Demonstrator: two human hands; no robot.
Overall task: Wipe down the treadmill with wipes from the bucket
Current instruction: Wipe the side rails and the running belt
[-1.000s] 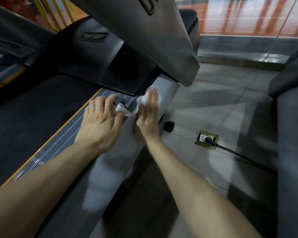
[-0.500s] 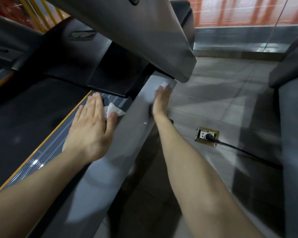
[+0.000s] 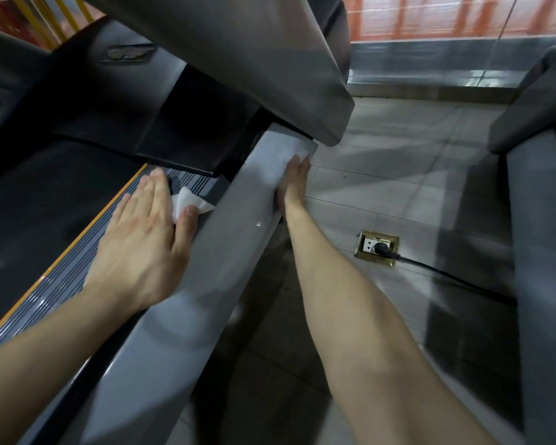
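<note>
The treadmill's grey side rail point(image 3: 206, 284) runs from bottom left up to the slanted upright point(image 3: 270, 75). My left hand point(image 3: 142, 239) lies flat with straight fingers on the ribbed foot strip point(image 3: 45, 297), pressing a white wipe point(image 3: 187, 202) that sticks out past the thumb. My right hand point(image 3: 294, 184) presses with straight fingers against the rail's outer side near the upright's base, with a second white wipe point(image 3: 297, 154) showing at its fingertips. The bucket is not in view.
The black running belt point(image 3: 29, 203) lies left of a yellow edge line. A brass floor socket point(image 3: 377, 247) with a black plug and cable sits on the tiled floor at right. Another grey machine point(image 3: 540, 252) stands along the right edge.
My right hand slid with its wipe from the top of the rail to its outer side, further toward the upright. My left hand stayed flat on its wipe on the ribbed strip.
</note>
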